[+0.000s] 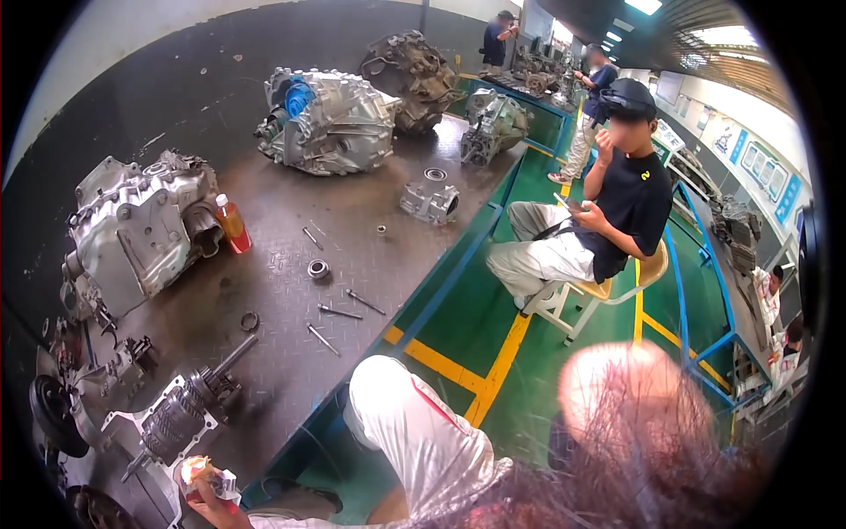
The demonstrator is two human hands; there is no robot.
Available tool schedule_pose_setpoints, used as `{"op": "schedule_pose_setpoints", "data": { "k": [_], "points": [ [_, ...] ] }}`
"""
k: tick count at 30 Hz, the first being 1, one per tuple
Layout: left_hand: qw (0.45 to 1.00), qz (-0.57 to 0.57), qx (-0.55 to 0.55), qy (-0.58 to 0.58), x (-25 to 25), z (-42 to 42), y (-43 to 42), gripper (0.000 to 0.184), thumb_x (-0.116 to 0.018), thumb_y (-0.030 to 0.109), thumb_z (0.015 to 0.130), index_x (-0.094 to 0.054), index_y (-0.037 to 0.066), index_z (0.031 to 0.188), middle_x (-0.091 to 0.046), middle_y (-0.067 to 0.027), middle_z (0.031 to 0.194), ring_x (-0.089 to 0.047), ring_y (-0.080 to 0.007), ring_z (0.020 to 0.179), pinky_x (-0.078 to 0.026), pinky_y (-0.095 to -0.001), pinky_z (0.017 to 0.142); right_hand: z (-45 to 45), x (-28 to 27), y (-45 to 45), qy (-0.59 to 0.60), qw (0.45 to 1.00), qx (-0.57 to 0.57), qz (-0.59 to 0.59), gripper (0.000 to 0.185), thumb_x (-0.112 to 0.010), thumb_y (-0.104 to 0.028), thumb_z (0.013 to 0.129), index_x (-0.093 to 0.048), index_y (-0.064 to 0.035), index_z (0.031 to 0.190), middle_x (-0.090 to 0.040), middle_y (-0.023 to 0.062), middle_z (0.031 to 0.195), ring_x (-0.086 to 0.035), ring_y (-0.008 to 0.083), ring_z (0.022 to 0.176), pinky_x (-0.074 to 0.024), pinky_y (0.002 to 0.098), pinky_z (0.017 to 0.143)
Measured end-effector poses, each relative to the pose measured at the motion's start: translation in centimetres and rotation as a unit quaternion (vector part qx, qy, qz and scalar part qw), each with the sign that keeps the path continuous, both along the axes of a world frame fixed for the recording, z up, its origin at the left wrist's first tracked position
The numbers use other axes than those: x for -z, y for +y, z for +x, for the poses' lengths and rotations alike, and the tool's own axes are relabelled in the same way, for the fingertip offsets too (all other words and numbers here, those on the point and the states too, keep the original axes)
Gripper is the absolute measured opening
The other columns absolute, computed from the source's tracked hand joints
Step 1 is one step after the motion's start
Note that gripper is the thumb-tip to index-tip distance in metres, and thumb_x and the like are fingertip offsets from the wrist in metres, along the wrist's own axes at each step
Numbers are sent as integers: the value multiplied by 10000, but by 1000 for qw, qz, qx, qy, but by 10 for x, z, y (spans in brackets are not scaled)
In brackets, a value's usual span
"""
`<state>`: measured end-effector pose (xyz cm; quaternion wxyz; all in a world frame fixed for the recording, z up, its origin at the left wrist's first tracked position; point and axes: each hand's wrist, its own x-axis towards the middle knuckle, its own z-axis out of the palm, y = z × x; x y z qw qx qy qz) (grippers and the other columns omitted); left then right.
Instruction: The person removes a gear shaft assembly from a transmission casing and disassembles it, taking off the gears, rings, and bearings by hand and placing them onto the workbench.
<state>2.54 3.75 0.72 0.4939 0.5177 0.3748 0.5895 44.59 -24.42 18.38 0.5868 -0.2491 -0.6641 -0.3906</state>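
- Snack (196, 467): bottom left, at the bench edge, just in front of the gear set (181, 419). Pale top exposed, lower part in its wrapper (226, 483).
- Handling, my judgement: light, soft, likely crumbly; wrapper thin and pliable. Best held low, through the wrapper, with a light pinch; a hard squeeze could crush it.
- Left hand (211, 509): fingers closed around the wrapped snack. Right hand: out of frame.
- Containers: the wrapper, open at the top, snack poking out. Bottle (233, 225), white cap on, red liquid inside, upright just beside the left gearbox (141, 234).
- Large housing (339, 123): something blue (300, 97) at its opening; cannot tell what.
- Bench (273, 286): a bearing (318, 270) and loose bolts (340, 312) lie on its plate top, well apart from the snack.
- Across the aisle: seated co-worker (630, 207), phone (567, 203) in one hand, the other near the mouth.
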Motion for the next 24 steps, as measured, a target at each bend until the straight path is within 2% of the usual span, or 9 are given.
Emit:
{"op": "schedule_pose_setpoints", "data": {
  "k": [3,4,6,7,9,10,13,17,24],
  "points": [
    [1000,1,-16,-8,0,7,-2,297,-735,160,981,-692,-57,1179,-734,-106,1000,-686,-173,815,-573,-322,686,35,38,51,90,938,89,-322,375,-710,-50,951,-638,-25,1318,-745,244,1196,-732,391,1065,-597,492,896],
    [999,-18,15,-30,-7,5,-5,305,-732,159,985,-686,-59,1193,-734,-103,991,-683,-170,807,-570,-319,686,23,52,64,103,846,172,-494,551,-723,-179,989,-525,2,1471,-633,254,1435,-634,410,1275,-529,488,1063],
    [997,-40,46,-38,-7,1,-2,314,-728,154,990,-674,-62,1213,-734,-99,974,-678,-165,795,-564,-313,685,14,138,66,7,773,212,-598,840,-767,-336,973,-374,49,1608,-380,257,1673,-459,412,1487,-407,521,1210],
    [998,-45,46,-24,-1,-4,1,316,-726,150,991,-668,-62,1218,-734,-97,966,-677,-162,790,-561,-311,684,8,201,61,16,771,166,-614,853,-713,-411,1010,-345,25,1644,-344,253,1699,-393,423,1544,-347,538,1266],
    [997,-56,49,-12,3,-7,-1,316,-732,133,982,-664,-61,1222,-735,-92,949,-674,-157,781,-552,-304,683,-21,244,42,136,762,107,-624,762,-613,-472,1057,-392,-60,1658,-321,195,1736,-329,373,1596,-289,498,1308],
    [997,-53,44,-34,4,0,-1,299,-731,126,979,-672,-61,1204,-735,-92,949,-677,-157,785,-554,-305,687,-18,244,41,212,758,55,-614,724,-579,-473,1071,-406,-93,1662,-315,169,1747,-317,356,1604,-276,491,1315],
    [996,-54,44,-50,-2,-4,-6,256,-733,107,963,-693,-61,1153,-738,-95,955,-685,-163,790,-560,-309,686,-23,239,44,253,765,43,-590,580,-566,-326,1068,-512,-121,1608,-366,151,1733,-373,361,1577,-282,490,1305],
    [995,-53,54,-69,-13,10,-6,235,-757,81,912,-707,-48,1102,-741,-110,982,-704,-190,772,-584,-326,657,-21,235,43,256,756,49,-601,582,-555,-347,1074,-504,-139,1616,-378,145,1728,-375,364,1575,-289,492,1300],
    [993,-101,-12,-55,-7,9,-3,354,-784,110,894,-677,-35,1199,-763,-161,1075,-733,-221,845,-604,-343,689,-22,241,44,240,764,50,-597,615,-535,-422,1085,-476,-149,1633,-350,112,1745,-349,336,1593,-290,488,1311]
  ]
}}
